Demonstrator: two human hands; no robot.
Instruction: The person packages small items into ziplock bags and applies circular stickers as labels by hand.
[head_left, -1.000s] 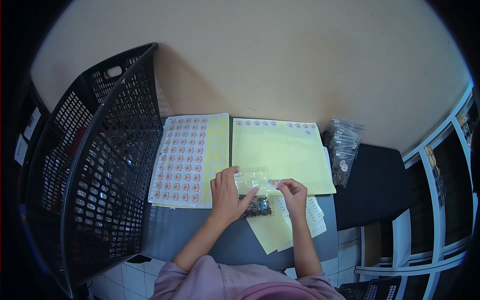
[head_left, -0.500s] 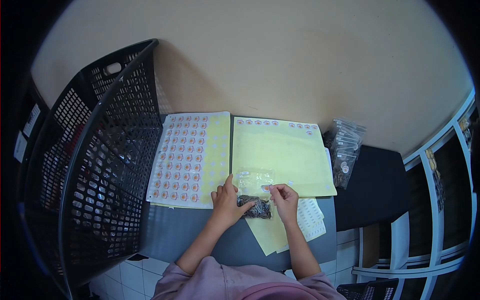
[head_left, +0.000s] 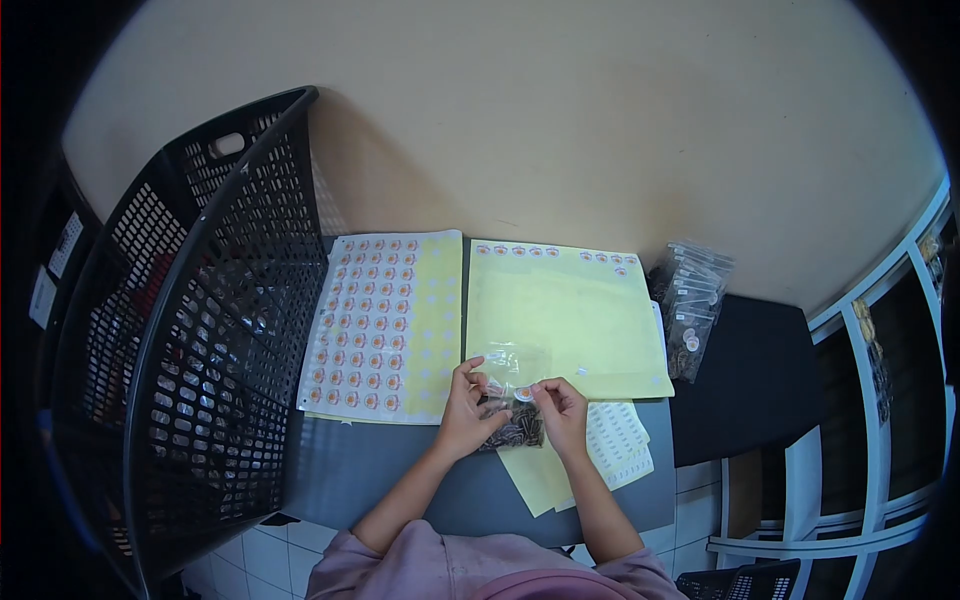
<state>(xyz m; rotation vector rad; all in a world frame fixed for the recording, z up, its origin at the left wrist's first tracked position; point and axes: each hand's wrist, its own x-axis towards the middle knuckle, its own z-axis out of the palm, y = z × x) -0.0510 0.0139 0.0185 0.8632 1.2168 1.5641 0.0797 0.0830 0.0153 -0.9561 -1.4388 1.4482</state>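
A clear bag (head_left: 516, 428) with dark contents in its lower half lies at the near edge of the yellow sheet. My left hand (head_left: 470, 412) is on the bag's left side, fingers curled round its edge. My right hand (head_left: 560, 408) pinches a small round sticker (head_left: 524, 394) against the upper part of the bag. To the left lies a sheet (head_left: 370, 330) with rows of round stickers, its right columns bare. A yellow sheet (head_left: 560, 320) behind the bag carries a few stickers along its top.
A tall black basket (head_left: 215, 200) stands at the left. Filled clear bags (head_left: 695, 300) are stacked at the right, beside a black surface (head_left: 760, 370). Smaller label sheets (head_left: 618, 440) lie on the grey table (head_left: 400, 490). White shelving (head_left: 870, 400) is at far right.
My right hand has moved slightly left, bringing the sticker onto the bag. My left fingers have curled in more at the bag's edge. The whole view has shifted a little.
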